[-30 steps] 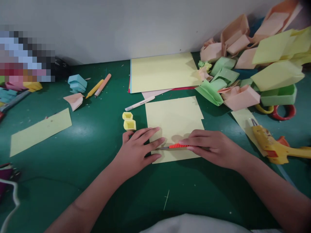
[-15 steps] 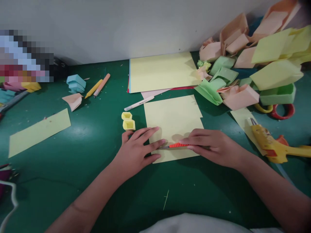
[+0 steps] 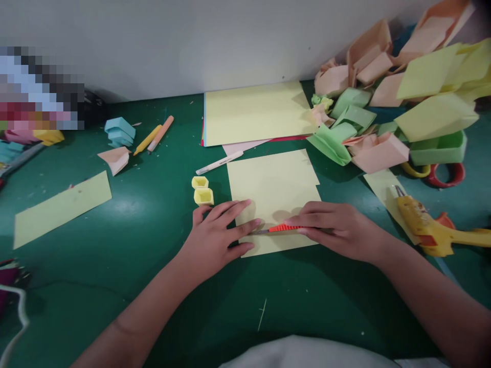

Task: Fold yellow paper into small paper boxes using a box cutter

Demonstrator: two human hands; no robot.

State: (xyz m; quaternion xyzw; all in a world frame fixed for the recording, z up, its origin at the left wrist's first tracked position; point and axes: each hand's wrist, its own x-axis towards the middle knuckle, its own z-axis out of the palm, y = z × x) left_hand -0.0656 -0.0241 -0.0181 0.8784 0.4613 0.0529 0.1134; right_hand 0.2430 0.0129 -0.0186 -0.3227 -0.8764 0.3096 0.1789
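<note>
A pale yellow sheet of paper (image 3: pixel 274 186) lies on the green mat in front of me. My left hand (image 3: pixel 218 237) rests flat on its near left corner, fingers spread. My right hand (image 3: pixel 337 230) is closed on an orange utility knife (image 3: pixel 284 228), held low and level across the sheet's near edge, its blade tip pointing left toward my left fingers. Two small yellow folded paper cups (image 3: pixel 203 191) stand just left of the sheet.
A stack of yellow paper (image 3: pixel 257 112) lies behind, with a white pen (image 3: pixel 219 163) near it. Folded paper boxes (image 3: pixel 383 102) pile up at the right. A yellow glue gun (image 3: pixel 433 227) lies at right, tape rolls (image 3: pixel 445 176) behind it. Markers (image 3: pixel 155 135) and a green strip (image 3: pixel 61 207) are at left.
The knife and my right hand have shifted slightly to the right along the sheet's near edge. My left hand has stayed in place.
</note>
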